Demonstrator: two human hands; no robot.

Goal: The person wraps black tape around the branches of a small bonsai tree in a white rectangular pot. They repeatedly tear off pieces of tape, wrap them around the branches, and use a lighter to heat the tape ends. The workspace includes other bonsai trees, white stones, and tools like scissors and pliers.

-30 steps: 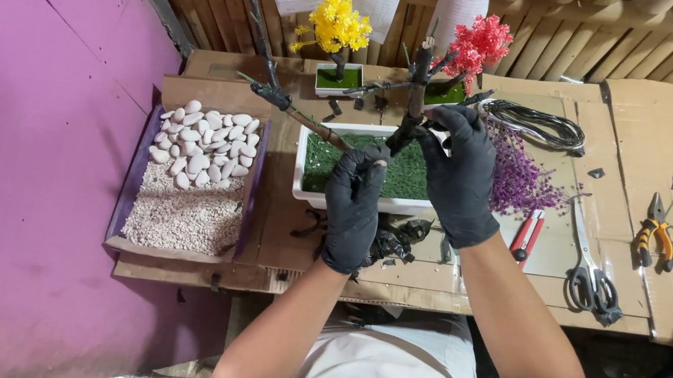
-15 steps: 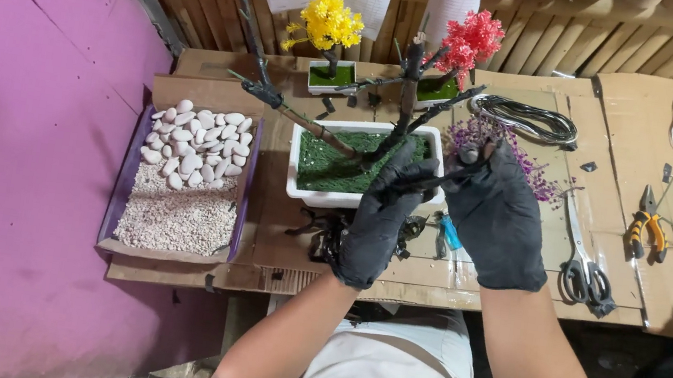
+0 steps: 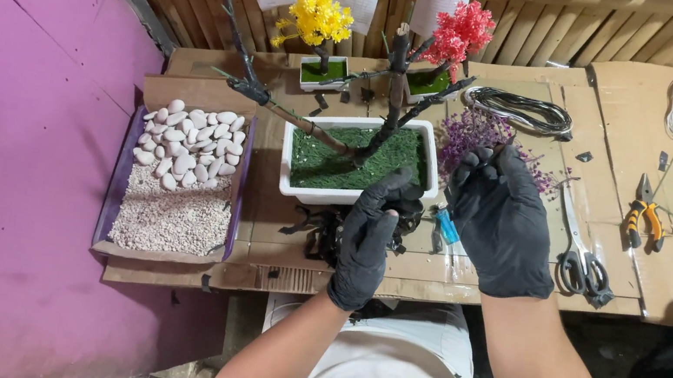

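Working at the near edge of the white planter [image 3: 299,188], the left hand [image 3: 365,246] pinches something small and dark, unclear what. Right hand [image 3: 503,221] hovers half-curled, empty, beside the purple sprigs [image 3: 471,133]. Best kept steady, clear of the bare tree [image 3: 390,91].

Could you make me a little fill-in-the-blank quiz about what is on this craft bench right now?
1. Both the left hand and the right hand wear gloves coloured ____.
2. The bare tree stands in a white planter lined with fake grass coloured ____.
3. The two small finished trees at the back have blossoms, one red and one ____.
4. In the tray on the left, the white pebbles lie beside fine ____.

Missing words: black; green; yellow; gravel
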